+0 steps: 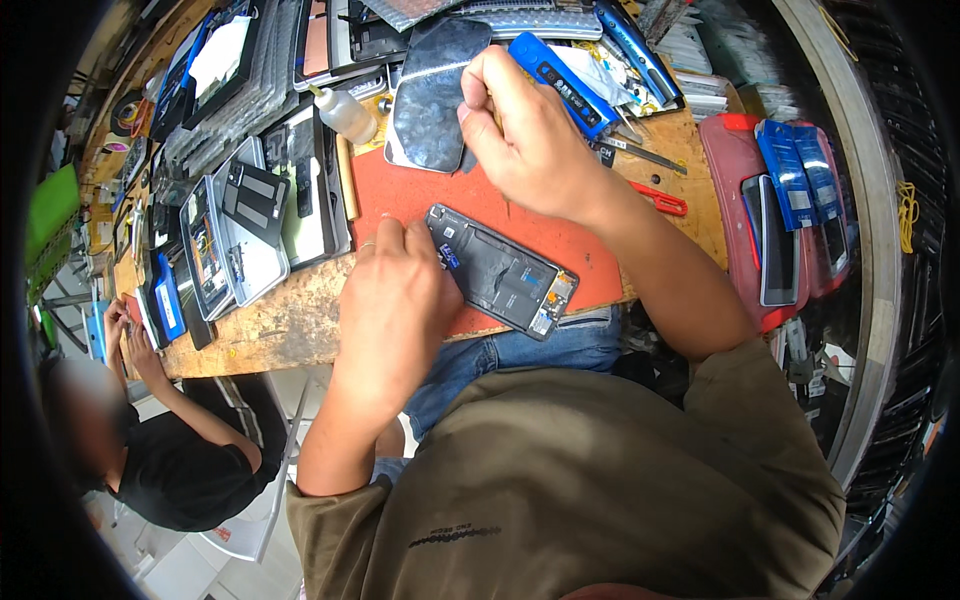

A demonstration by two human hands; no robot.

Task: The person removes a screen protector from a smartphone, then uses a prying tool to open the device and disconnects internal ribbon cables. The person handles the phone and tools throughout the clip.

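Note:
An opened smartphone [495, 275], its black inner frame and a small board at one end showing, lies slantwise on an orange-red mat [590, 245] before me. My left hand [395, 285] is closed at its left side, fingers curled and knuckles up; it overlaps the phone's edge, and the thumb is hidden. Above the mat's far part, my right hand [525, 140] is raised with thumb and fingers pinched together. What the pinch holds, if anything, I cannot make out. Just beyond that hand stands a dark, shiny, scuffed slab [435, 100].
Left of the mat are a plastic squeeze bottle [345, 115] and stacked phone parts [245, 215]. Behind my right hand lies a blue device [565, 85], with a red-handled tool [660, 198] nearer. Phones rest on a red case [725, 165] at right. Another person [185, 450] sits at lower left.

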